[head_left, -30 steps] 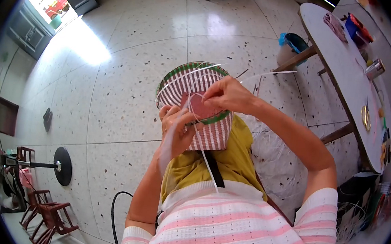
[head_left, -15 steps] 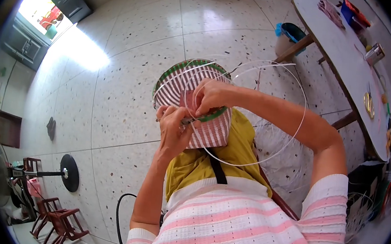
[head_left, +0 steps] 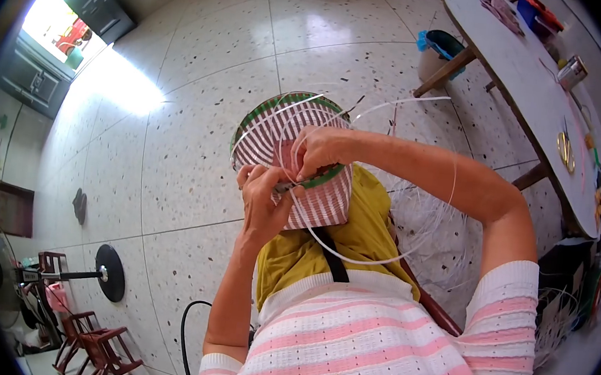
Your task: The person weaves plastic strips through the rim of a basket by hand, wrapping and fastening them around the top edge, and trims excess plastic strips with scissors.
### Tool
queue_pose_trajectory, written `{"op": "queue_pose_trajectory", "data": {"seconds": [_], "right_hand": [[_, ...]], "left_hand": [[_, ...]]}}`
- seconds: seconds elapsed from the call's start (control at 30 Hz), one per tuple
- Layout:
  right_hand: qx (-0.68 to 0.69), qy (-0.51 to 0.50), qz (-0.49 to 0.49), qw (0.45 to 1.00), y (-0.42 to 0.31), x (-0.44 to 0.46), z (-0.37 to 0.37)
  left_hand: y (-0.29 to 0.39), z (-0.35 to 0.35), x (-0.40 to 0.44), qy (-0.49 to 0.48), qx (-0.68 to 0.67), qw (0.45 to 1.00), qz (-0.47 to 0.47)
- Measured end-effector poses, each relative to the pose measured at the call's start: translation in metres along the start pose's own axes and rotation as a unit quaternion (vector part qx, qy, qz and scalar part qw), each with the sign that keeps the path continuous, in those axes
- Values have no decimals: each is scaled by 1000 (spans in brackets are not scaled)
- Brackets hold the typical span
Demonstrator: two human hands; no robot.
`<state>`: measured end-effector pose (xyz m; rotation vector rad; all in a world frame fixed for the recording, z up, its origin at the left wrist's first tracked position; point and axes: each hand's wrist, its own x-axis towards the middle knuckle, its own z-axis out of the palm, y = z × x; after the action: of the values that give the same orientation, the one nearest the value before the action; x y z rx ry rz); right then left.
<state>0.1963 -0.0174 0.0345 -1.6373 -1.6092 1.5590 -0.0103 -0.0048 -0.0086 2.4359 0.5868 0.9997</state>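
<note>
A woven basket (head_left: 321, 207) with brownish-red and white stripes rests on my lap, its green-edged rim (head_left: 246, 126) facing away from me. My left hand (head_left: 263, 195) is closed on the near part of that rim, fingers pinched together. Inside the opening, my right hand (head_left: 318, 150) pinches a thin white plastic strip (head_left: 362, 262) close to the left fingertips. The strip curves out in a wide loop to the right, over my lap. Its exact path between the fingers is hidden.
On the right, a long table (head_left: 518, 71) holds gold-handled scissors (head_left: 565, 150) and a can (head_left: 572, 73). A lined bin (head_left: 438, 57) stands by its leg. Loose white strips (head_left: 426, 220) lie on the floor. Small wooden chairs (head_left: 104, 349) and a round black base (head_left: 110, 273) are at left.
The white loop has drawn in and swung, its right side now farther left and its bottom lower. Both hands keep their grip at the rim. The whole view has shifted slightly.
</note>
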Motion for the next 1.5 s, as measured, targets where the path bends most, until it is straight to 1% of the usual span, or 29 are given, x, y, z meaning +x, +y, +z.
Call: {"op": "queue_pose_trajectory", "data": {"seconds": [0.07, 0.1, 0.17, 0.2, 0.3, 0.37, 0.47, 0.5, 0.57, 0.6, 0.67, 0.8, 0.87, 0.9, 0.97, 1.0, 1.03, 1.07, 1.1, 1.13, 1.2, 1.23, 1.3, 1.37, 1.43, 1.5], "right_hand": [[-25, -30, 11, 999, -3, -1, -3], [-24, -29, 11, 999, -1, 0, -5], [80, -79, 13, 994, 4, 2, -9], [80, -79, 13, 994, 2, 1, -10], [47, -63, 18, 997, -2, -2, -9], [-13, -77, 15, 997, -2, -1, -8], [-44, -83, 25, 995, -4, -2, -6], [-45, -84, 24, 995, 0, 1, -7], [43, -41, 5, 998, 9, 5, -9], [42, -42, 5, 998, 6, 2, -7], [-92, -22, -28, 995, 0, -4, 1], [-72, -47, -37, 996, 2, -4, -1], [-146, -12, -101, 984, 4, -5, -2], [-148, -15, -101, 984, 5, -7, -1], [-165, 93, -156, 969, 9, -14, 1], [-102, 142, -154, 972, 12, -21, 6], [-104, 140, -152, 973, 15, -28, 10], [-148, 225, -234, 934, 18, -33, 13], [-188, 305, -312, 880, 20, -39, 18], [-191, 302, -312, 880, 19, -48, 24], [-239, 396, -345, 817, 15, -66, 42], [-241, 393, -347, 817, 19, -69, 52], [-220, 432, -346, 804, 25, -75, 72], [-204, 430, -341, 811, 22, -74, 86], [-222, 439, -380, 784, 25, -68, 91], [-215, 444, -380, 782, 24, -66, 93]], "left_hand": [[2, 0, 1, 7, -7, 1000, -1], [3, 1, 1, 14, -13, 1000, -2], [3, 1, 1, 14, -11, 1000, 0], [3, 1, 1, 14, -9, 1000, 0], [4, 0, 0, 15, -1, 1000, -3], [3, 1, 0, 17, -4, 1000, -5], [2, 2, -1, 26, -8, 1000, -5], [2, 3, -1, 32, -10, 999, -4], [1, 3, -1, 36, -15, 999, -3], [1, 4, -1, 38, -21, 999, 0], [3, 2, -1, 35, -19, 999, -6], [4, 1, -1, 29, -12, 999, -20], [1, 3, -3, 37, -7, 999, -21], [1, 4, -3, 40, -3, 999, -20], [0, 4, -3, 43, -7, 999, -21], [1, 3, -2, 43, -10, 999, -20], [2, 3, -2, 45, -12, 999, -22], [2, 3, -2, 43, -15, 999, -25], [3, 4, -1, 41, -19, 999, -28], [4, 3, 0, 44, -20, 998, -30], [5, 4, 4, 59, -15, 998, -22], [5, 6, 5, 63, -15, 998, -24], [5, 9, 6, 61, -23, 997, -37], [7, 12, 8, 67, -28, 997, -39], [9, 13, 8, 69, -33, 996, -38], [9, 13, 8, 62, -19, 997, -48]]}}
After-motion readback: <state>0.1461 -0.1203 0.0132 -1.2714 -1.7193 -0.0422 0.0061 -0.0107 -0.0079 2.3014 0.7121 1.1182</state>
